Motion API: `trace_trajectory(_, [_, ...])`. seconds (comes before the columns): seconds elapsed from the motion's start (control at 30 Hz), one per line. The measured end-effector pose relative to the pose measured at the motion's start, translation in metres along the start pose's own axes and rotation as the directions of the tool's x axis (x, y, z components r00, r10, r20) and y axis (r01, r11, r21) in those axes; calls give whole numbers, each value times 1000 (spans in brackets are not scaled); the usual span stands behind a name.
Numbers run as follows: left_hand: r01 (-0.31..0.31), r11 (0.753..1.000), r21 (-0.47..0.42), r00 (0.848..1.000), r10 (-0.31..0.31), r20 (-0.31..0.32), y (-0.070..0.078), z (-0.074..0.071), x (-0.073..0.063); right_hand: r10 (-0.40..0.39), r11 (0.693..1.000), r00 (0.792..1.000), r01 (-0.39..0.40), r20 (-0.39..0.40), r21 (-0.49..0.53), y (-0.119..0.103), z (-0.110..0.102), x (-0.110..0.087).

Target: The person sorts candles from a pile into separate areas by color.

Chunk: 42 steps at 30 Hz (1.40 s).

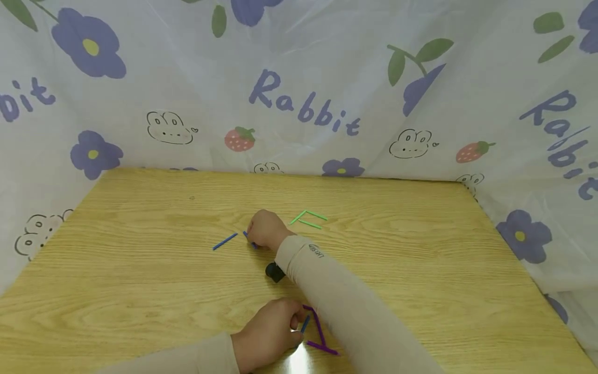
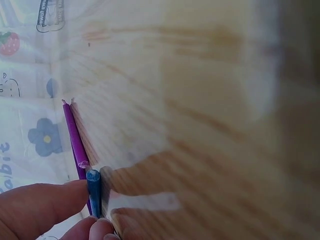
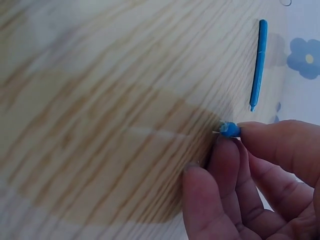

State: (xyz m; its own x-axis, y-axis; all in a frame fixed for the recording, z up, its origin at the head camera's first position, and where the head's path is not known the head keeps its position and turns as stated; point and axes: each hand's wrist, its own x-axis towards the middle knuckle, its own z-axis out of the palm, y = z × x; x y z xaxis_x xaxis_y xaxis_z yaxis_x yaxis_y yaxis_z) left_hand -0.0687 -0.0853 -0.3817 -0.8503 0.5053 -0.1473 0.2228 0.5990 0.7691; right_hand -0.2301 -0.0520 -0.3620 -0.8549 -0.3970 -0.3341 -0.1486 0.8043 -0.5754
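My right hand [image 1: 267, 230] is out over the middle of the table, pinching a short blue stick [image 3: 230, 130] between thumb and fingers close to the wood. A second blue stick [image 1: 225, 241] lies slanted just left of it; in the right wrist view it looks like a thin rod with a ragged tip. Nearer the front, my left hand [image 1: 273, 332] holds another blue stick [image 2: 94, 192] between thumb and fingertips. Purple sticks [image 1: 319, 328] lie joined end to end beside that hand, partly hidden by the right sleeve.
Green sticks [image 1: 310, 225] form an angular, F-like figure beyond the right wrist. A black object [image 1: 275, 272], apparently the wrist camera, shows below the right cuff. The wooden table [image 1: 420, 249] is bordered by a white curtain [image 1: 308, 52] printed with flowers and rabbits.
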Motion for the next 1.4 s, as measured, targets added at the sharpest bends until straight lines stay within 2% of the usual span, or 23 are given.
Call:
trace_trajectory(0.17, [25, 1000, -9, 999, -25, 21, 2, -1, 1, 13, 1000, 1000, -13, -12, -16, 1, 2, 2])
trace_trajectory(0.53, [7, 1000, 15, 1000, -7, -5, -1, 3, 1, 20, 999, 999, -21, -28, -35, -2, 2, -3])
trace_trajectory(0.7, [12, 1000, 5, 1000, -12, -8, 1, 3, 0, 17, 1000, 1000, -17, -19, -10, 0, 0, -7])
trace_trajectory(0.93, [7, 1000, 6, 999, -6, -40, 4, 5, 1, -64, 998, 997, 64, -34, -1, 4, -11, -16])
trace_trajectory(1.03, [8, 1000, 11, 999, -7, -47, 4, 6, 1, -85, 995, 996, 87, -39, 43, 8, -16, -20])
trace_trajectory(1.23, [21, 1000, 20, 999, -20, -46, 6, 6, 1, -74, 986, 997, 77, -27, 147, 15, -24, -26])
trace_trajectory(1.4, [33, 999, 13, 999, -33, -40, 7, 6, 2, -85, 984, 996, 88, -26, 155, 22, -30, -30])
